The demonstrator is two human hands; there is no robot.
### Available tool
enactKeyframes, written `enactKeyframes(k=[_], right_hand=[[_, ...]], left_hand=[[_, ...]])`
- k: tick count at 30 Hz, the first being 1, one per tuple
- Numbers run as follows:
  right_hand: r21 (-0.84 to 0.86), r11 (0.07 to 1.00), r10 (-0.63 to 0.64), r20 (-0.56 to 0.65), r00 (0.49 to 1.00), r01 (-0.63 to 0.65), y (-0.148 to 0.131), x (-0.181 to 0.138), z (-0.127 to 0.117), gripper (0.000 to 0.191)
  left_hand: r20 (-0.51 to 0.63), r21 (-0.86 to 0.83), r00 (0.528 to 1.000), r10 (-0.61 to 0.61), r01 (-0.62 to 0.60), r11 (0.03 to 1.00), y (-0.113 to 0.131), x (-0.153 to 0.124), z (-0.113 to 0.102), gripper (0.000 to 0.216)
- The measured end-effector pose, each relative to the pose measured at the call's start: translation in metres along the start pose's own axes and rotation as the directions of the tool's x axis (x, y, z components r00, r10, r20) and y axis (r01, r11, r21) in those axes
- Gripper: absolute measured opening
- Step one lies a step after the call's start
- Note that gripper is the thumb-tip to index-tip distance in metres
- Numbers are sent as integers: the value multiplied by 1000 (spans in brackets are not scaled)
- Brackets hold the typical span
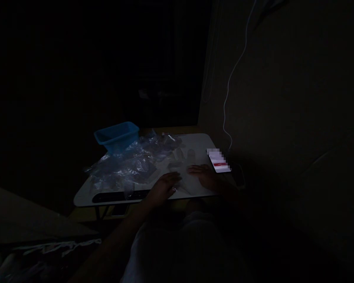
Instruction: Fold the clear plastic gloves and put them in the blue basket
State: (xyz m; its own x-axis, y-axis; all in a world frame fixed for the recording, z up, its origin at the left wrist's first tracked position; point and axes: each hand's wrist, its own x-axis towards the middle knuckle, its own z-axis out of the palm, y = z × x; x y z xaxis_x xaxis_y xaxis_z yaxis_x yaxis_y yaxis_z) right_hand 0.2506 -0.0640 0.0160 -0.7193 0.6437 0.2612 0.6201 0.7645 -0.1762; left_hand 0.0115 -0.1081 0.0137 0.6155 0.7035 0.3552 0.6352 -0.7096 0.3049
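In dim light, my left hand (165, 185) rests at the near side of a white folding table (196, 141), its fingers stretched to the right. Facing it, my right hand (205, 177) lies with fingers extended to the left, low over the tabletop. Between and below them is a clear plastic bag (184, 190), hard to make out, with its edge by my left thumb. Just beyond my fingertips are faint, see-through pieces (176, 165) whose kind I cannot make out. A heap of crumpled clear plastic bags (132, 167) spreads to the left of my hands.
A blue plastic basin (118, 133) stands at the back left, behind the bags. At the right edge lies a phone (220, 162) with its screen lit. A white cable (228, 86) hangs down the right wall. A dark slot (106, 197) runs along the table's front edge.
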Motion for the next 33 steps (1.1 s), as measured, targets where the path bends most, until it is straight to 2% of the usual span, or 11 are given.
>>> enactKeyframes(k=[6,11,17,20,24,27,30,33], right_hand=[[14,1000,-3,15,1000,2,2,4,3,62],[52,999,1,-10,1000,0,4,5,8,61],[116,993,28,-24,999,-25,1,8,3,57],[235,971,49,-51,998,-35,1,10,0,50],[535,840,153,-80,985,-87,10,9,4,35],[662,739,211,-55,976,-123,18,4,9,31],[689,711,215,-21,976,-141,23,-2,13,33],[622,760,241,-1,970,-188,24,-10,15,37]], left_hand=[[25,232,995,-102,93,968,-2,11,-8,48],[78,265,990,-121,97,959,-3,18,-11,49],[72,173,983,-167,152,973,-5,20,-14,36],[41,92,985,-168,163,982,-10,20,-14,39],[5,25,985,-174,174,984,-14,20,-15,40],[2,14,986,-166,166,986,-14,19,-17,40],[-9,-16,990,-141,140,990,-14,18,-20,40],[-58,-68,986,-156,152,986,-12,17,-23,40]])
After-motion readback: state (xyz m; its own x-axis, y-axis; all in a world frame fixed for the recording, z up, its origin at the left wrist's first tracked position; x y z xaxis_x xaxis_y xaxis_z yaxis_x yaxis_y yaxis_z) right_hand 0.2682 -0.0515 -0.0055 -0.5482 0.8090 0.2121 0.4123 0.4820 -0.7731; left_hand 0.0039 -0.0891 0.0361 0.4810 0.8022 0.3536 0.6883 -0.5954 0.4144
